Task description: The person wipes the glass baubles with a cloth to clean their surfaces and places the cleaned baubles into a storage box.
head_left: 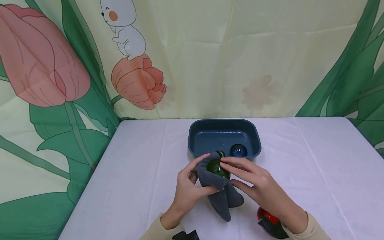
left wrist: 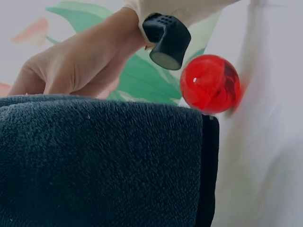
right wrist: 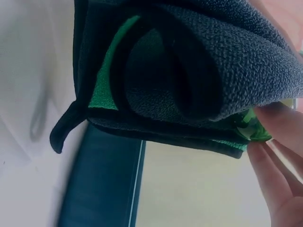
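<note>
A dark grey towel (head_left: 207,178) with black edging is bunched around a clear green ball (head_left: 215,167) above the table. My left hand (head_left: 190,188) grips the towel from the left, thumb across its front. On the other side, my right hand (head_left: 259,181) pinches the ball, whose lower part the towel hides. In the right wrist view the fingers meet the green ball (right wrist: 254,126) at the edge of the folded towel (right wrist: 255,61). The left wrist view is largely filled by hanging towel (left wrist: 104,161).
Just beyond the hands stands a dark blue tub (head_left: 195,138) with a clear blue ball (head_left: 238,150) inside. A red ball (head_left: 268,216) lies on the white-covered table (head_left: 144,186), partly behind my right wrist. A printed curtain (head_left: 210,66) hangs behind.
</note>
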`<state>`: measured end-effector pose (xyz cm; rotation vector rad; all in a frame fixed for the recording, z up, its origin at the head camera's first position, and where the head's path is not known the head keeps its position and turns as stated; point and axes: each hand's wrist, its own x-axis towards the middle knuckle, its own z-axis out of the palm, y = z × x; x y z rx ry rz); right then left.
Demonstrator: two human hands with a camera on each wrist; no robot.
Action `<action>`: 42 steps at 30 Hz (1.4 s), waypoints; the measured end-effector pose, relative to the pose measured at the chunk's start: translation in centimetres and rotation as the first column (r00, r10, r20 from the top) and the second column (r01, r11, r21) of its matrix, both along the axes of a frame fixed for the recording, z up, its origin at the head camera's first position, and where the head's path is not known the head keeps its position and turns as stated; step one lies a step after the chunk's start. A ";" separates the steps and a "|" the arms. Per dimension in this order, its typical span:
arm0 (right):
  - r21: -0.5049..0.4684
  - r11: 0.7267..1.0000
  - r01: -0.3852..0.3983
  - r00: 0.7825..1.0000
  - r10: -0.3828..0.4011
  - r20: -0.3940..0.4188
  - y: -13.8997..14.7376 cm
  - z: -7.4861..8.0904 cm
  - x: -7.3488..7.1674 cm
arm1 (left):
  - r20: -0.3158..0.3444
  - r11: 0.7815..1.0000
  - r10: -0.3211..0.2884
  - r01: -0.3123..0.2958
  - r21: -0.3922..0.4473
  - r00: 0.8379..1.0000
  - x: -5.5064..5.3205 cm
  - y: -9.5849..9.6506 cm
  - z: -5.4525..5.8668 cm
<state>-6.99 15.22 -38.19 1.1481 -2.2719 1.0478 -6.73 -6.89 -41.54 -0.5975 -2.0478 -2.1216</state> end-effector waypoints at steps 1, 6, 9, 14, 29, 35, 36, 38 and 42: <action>-0.007 1.000 0.002 1.000 -0.002 -0.005 0.0 0.0 0.0 | 0.004 1.000 -0.003 0.003 0.000 1.000 0.0 0.0 0.0; -0.059 0.997 0.057 0.989 -0.048 0.143 -0.3 0.1 0.3 | 0.012 1.000 -0.011 0.011 -0.007 1.000 0.1 0.0 -0.1; -0.115 0.988 0.098 0.935 -0.052 0.351 -0.3 0.2 0.3 | 0.006 1.000 -0.003 0.003 -0.017 1.000 0.1 0.0 -0.1; -0.177 0.975 0.137 0.827 -0.014 0.562 -0.3 0.2 0.2 | -0.011 0.999 0.010 -0.010 -0.035 1.000 0.1 0.1 -0.1; -0.116 0.989 0.089 0.910 -0.033 0.414 0.3 0.3 0.1 | 0.040 0.999 0.024 -0.023 -0.034 0.999 0.0 0.1 0.2; -0.065 0.998 0.010 0.979 0.003 0.205 0.6 0.2 0.1 | 0.060 0.999 0.028 -0.026 -0.043 0.998 0.1 0.3 0.0; -0.057 0.998 0.002 0.980 0.010 0.199 0.6 0.2 0.1 | 0.056 0.999 0.028 -0.026 -0.043 0.998 0.1 0.4 0.0; -0.040 0.999 -0.012 0.981 0.019 0.194 0.6 0.2 0.1 | 0.045 0.999 0.029 -0.027 -0.043 0.999 0.1 0.3 -0.1; -0.019 0.999 -0.030 0.982 0.033 0.188 0.5 0.2 -0.1 | 0.022 0.998 0.034 -0.033 -0.048 0.999 0.2 0.2 -0.1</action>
